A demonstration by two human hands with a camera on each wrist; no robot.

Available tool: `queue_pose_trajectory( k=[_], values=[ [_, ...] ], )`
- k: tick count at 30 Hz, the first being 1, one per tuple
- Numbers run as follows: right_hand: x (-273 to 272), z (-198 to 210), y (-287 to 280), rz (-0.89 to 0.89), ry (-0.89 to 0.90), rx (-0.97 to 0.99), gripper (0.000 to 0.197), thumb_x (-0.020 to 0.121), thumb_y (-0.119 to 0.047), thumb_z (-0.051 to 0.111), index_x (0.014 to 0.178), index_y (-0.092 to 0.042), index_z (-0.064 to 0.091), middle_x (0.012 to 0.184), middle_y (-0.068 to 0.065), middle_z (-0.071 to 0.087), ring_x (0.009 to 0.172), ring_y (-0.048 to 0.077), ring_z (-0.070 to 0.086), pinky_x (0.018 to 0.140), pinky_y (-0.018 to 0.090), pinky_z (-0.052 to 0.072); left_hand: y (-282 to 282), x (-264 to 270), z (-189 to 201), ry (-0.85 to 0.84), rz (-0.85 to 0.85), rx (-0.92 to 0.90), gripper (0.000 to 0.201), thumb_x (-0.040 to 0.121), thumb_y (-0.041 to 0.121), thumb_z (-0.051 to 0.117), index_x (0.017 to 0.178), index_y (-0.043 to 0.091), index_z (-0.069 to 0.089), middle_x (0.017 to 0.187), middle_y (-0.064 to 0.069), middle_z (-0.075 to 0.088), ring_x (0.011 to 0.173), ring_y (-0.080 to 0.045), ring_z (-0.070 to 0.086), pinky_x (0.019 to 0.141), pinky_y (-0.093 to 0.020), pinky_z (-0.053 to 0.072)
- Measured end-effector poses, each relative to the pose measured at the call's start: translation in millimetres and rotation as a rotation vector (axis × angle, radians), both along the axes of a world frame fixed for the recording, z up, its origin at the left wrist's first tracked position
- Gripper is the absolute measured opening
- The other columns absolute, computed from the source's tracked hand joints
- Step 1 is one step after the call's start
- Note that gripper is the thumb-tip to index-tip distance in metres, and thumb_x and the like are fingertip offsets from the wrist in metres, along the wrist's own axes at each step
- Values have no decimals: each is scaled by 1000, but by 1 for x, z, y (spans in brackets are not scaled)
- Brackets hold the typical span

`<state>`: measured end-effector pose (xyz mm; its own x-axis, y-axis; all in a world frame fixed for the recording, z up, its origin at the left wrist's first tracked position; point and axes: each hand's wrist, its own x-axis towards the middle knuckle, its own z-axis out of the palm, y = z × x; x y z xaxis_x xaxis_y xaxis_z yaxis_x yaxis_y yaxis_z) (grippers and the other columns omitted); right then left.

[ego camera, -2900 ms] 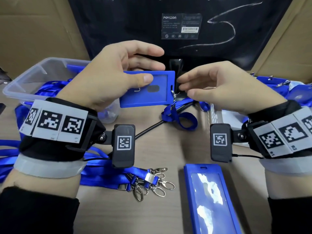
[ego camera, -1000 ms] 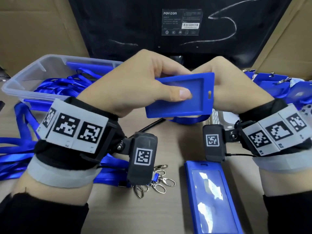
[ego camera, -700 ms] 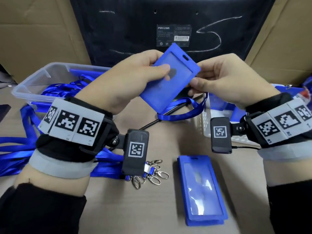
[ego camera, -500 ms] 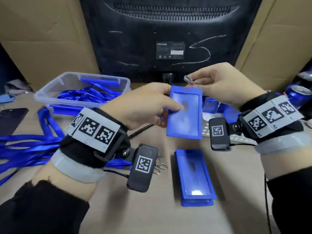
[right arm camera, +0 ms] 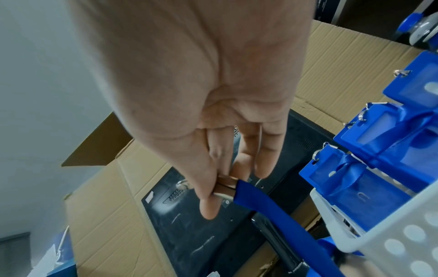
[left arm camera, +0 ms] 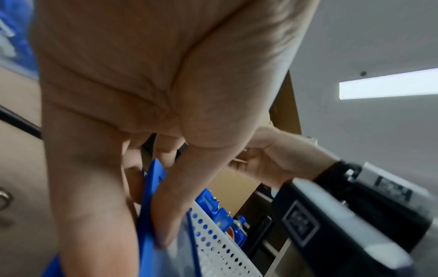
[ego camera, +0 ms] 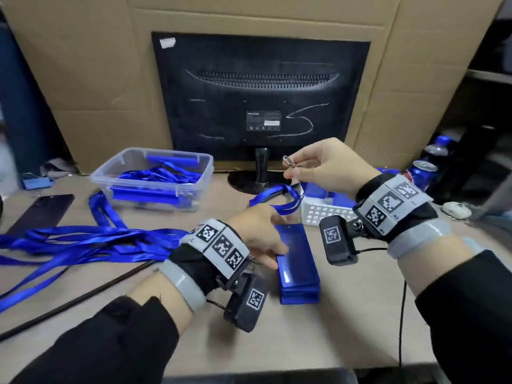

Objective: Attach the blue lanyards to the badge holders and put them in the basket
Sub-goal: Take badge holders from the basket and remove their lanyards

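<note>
Blue holder [ego camera: 294, 246] lies atop a stack on the desk. One lanyard [ego camera: 288, 199] is raised by its clip [ego camera: 288, 162]; others [ego camera: 83, 239] lie loose, left. White perforated basket [ego camera: 321, 213] contains finished holders.

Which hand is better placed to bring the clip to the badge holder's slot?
The right hand, probably. It pinches the lanyard by its metal end, with the clip raised free above the desk. The left hand is occupied: it holds the badge holder over the stack.
</note>
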<state>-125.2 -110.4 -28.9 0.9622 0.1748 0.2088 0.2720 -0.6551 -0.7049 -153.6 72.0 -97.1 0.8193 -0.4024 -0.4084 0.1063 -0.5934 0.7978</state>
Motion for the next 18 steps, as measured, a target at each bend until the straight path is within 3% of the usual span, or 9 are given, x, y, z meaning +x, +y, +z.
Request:
queue_pose_trajectory(
  k=[2,4,7,9,10,12,14,16,18],
  values=[
    [-6,5,2,-1,-33,-8,16,91,-14,80,106,-18,81,91,-7,82,93,8,77,91,27,57,-1,1,-4,-55,-6,85,52,87,2,77,132,14,53,92,-13,68,57,-24,70,74,-48,66],
    [-12,12,4,-1,-77,-19,16,91,-17,81,107,-19,81,90,-6,82,91,11,77,86,26,55,-1,0,-2,-113,20,158,69,75,19,90,132,15,50,104,-11,62,67,-29,69,77,-54,65],
    [-23,19,11,54,-134,57,13,92,-14,79,104,-19,78,95,1,82,87,19,78,88,29,60,1,2,3,-292,146,221,98,60,56,92,129,17,34,123,-5,36,82,-19,64,65,-38,62],
    [-32,25,19,126,-129,216,17,94,-9,77,111,-13,74,98,11,81,84,25,79,83,32,64,4,4,12,-417,214,139,90,69,64,86,126,21,31,120,0,27,84,-12,57,58,-30,55],
    [-36,28,25,160,-113,310,21,95,-7,76,116,-8,73,97,16,80,85,28,79,82,33,64,7,4,19,-438,244,77,80,74,66,81,123,23,35,119,2,30,83,-14,62,54,-28,54],
    [-41,33,34,199,-123,454,25,96,-4,74,121,-3,70,99,21,78,89,30,79,81,34,64,16,9,30,-419,322,-76,49,90,61,68,116,23,51,114,-1,50,72,-19,73,49,-27,55],
    [-40,36,41,179,-188,535,22,97,-2,72,119,-1,69,97,22,77,89,31,79,81,37,64,36,12,45,-384,433,-209,24,106,38,52,106,19,66,101,-5,64,59,-20,74,47,-28,56],
    [-35,35,44,118,-245,562,15,96,-1,72,111,-1,70,90,18,76,87,30,80,81,40,65,69,15,61,-410,558,-275,30,107,16,42,95,15,69,100,-8,69,54,-23,74,46,-29,57],
    [-27,32,48,46,-265,529,9,93,-2,76,100,-4,72,86,14,77,82,29,80,78,42,66,110,14,79,-480,674,-318,33,102,2,39,91,15,67,103,-14,72,60,-28,76,59,-38,64]
  ],
)
